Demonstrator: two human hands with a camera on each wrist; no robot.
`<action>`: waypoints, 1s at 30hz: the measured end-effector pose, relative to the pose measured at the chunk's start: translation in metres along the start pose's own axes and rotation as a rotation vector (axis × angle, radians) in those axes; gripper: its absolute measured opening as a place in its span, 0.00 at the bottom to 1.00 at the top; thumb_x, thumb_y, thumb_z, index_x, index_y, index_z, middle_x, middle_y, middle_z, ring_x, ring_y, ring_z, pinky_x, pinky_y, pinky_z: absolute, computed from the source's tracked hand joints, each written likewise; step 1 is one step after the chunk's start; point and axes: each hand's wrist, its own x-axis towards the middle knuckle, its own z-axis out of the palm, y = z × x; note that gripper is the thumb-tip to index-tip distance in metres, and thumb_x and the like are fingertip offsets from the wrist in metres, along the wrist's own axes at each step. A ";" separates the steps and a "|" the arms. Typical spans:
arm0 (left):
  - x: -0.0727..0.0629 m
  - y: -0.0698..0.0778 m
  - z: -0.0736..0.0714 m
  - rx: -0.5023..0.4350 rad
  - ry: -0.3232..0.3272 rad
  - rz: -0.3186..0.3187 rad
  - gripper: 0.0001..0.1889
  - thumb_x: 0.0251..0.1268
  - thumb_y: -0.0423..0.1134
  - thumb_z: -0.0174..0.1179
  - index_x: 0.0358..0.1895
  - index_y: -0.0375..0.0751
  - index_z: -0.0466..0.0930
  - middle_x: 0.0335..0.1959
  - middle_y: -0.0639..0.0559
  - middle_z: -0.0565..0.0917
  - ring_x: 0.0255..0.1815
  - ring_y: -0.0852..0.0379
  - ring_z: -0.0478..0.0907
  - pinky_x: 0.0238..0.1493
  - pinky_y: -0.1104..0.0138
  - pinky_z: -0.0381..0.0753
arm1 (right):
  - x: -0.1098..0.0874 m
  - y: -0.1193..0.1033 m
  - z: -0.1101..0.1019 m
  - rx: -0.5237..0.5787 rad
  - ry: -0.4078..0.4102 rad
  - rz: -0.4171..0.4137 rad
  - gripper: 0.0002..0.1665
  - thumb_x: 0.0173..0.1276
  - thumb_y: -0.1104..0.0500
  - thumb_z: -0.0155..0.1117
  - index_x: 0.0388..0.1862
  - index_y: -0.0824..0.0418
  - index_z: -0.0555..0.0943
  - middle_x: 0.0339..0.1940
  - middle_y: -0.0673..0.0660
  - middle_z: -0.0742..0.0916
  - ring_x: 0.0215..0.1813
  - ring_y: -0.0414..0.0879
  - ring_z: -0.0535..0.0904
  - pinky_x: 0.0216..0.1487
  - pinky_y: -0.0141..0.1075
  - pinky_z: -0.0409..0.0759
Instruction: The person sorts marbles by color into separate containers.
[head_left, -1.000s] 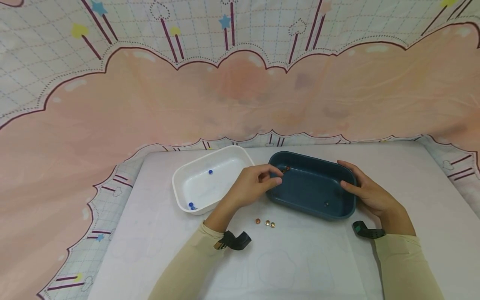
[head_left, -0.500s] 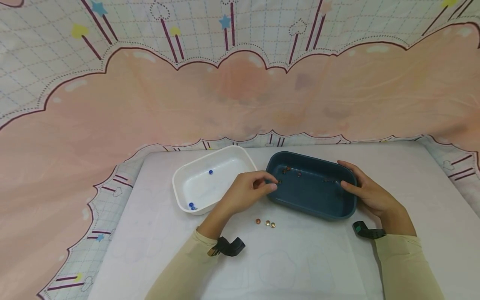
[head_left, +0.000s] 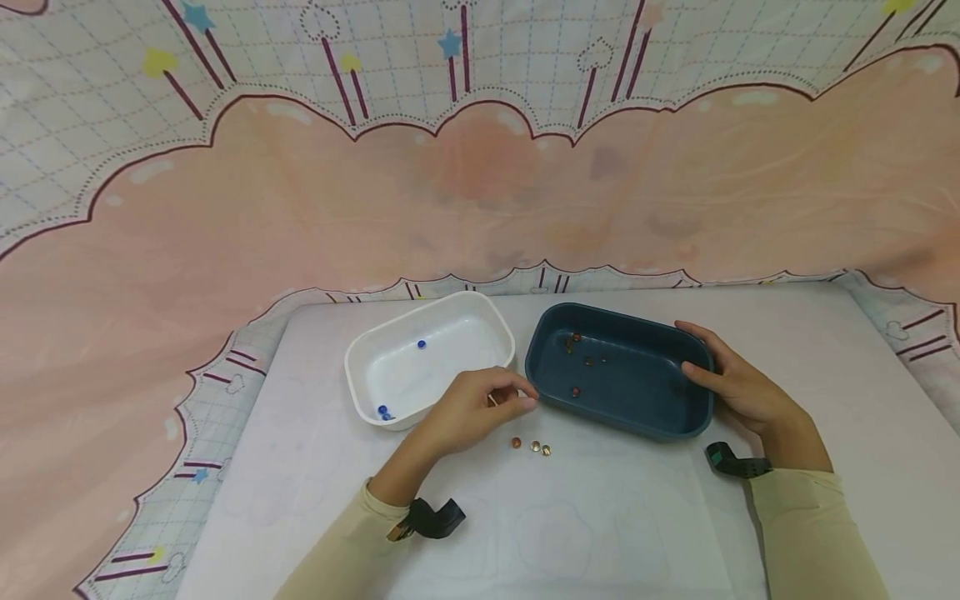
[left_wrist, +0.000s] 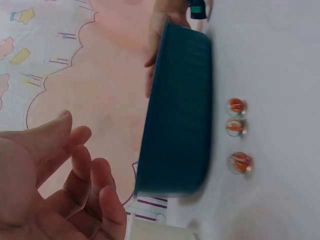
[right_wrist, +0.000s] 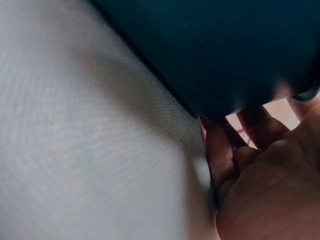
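My right hand (head_left: 742, 396) grips the right end of a dark teal tray (head_left: 637, 421), its thumb over the rim and the fingers along the outer wall. Several orange-brown marbles (head_left: 576, 392) are spread over the left half of that tray. At the tray's near left corner is my left hand (head_left: 476, 408), fingers loosely bent. The left wrist view shows nothing between thumb and fingers of the left hand (left_wrist: 65, 180). Just in front of it on the table lie three clear glass marbles with orange swirls (left_wrist: 240, 162).
To the left stands a white tray (head_left: 356, 358), partly behind my left hand, with a few blue marbles (head_left: 383, 410) in it. A white cloth covers the table (head_left: 615, 525). Behind it hangs a patterned peach curtain (head_left: 450, 200).
My left hand has drawn back left and toward me, away from the teal tray. Marbles inside that tray have rolled, one now near its front left wall. The right hand keeps its grip.
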 end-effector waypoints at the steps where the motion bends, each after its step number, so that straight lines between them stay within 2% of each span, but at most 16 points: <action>1: -0.002 -0.001 0.000 0.004 -0.005 -0.002 0.09 0.70 0.46 0.66 0.47 0.49 0.89 0.30 0.61 0.79 0.35 0.61 0.77 0.36 0.70 0.75 | 0.000 0.000 0.000 -0.001 0.001 0.002 0.43 0.80 0.62 0.55 0.85 0.43 0.47 0.85 0.64 0.38 0.83 0.71 0.31 0.73 0.77 0.36; 8: -0.012 -0.011 0.004 0.003 -0.059 -0.028 0.10 0.70 0.46 0.65 0.48 0.48 0.88 0.29 0.61 0.82 0.36 0.62 0.77 0.39 0.69 0.78 | 0.000 -0.001 0.000 -0.008 0.014 0.008 0.44 0.80 0.61 0.56 0.85 0.43 0.47 0.86 0.63 0.38 0.83 0.70 0.32 0.73 0.77 0.36; 12: -0.016 -0.018 0.007 0.013 -0.073 0.008 0.10 0.70 0.44 0.66 0.48 0.45 0.88 0.28 0.60 0.84 0.36 0.64 0.77 0.41 0.70 0.79 | -0.001 0.000 0.000 -0.005 0.008 0.001 0.44 0.80 0.62 0.55 0.85 0.43 0.47 0.85 0.64 0.38 0.83 0.70 0.31 0.73 0.77 0.36; 16: -0.020 -0.025 0.010 0.037 -0.065 0.037 0.09 0.68 0.44 0.68 0.46 0.46 0.89 0.29 0.61 0.81 0.34 0.66 0.75 0.38 0.72 0.77 | -0.001 -0.001 0.000 -0.009 0.015 0.006 0.44 0.80 0.61 0.56 0.85 0.42 0.48 0.86 0.63 0.38 0.83 0.70 0.31 0.73 0.76 0.35; 24: -0.024 -0.036 0.014 0.081 -0.078 0.002 0.10 0.67 0.46 0.69 0.47 0.51 0.89 0.31 0.62 0.79 0.31 0.67 0.72 0.35 0.72 0.74 | -0.001 0.000 0.000 -0.012 0.015 0.002 0.43 0.80 0.61 0.56 0.85 0.42 0.48 0.86 0.63 0.38 0.83 0.69 0.30 0.73 0.76 0.34; 30: -0.025 -0.043 0.017 0.091 -0.099 -0.001 0.10 0.66 0.45 0.70 0.48 0.50 0.89 0.30 0.62 0.79 0.30 0.68 0.71 0.34 0.73 0.72 | 0.000 0.000 0.000 -0.015 0.014 -0.004 0.43 0.80 0.61 0.55 0.85 0.43 0.48 0.86 0.63 0.38 0.83 0.69 0.29 0.73 0.76 0.33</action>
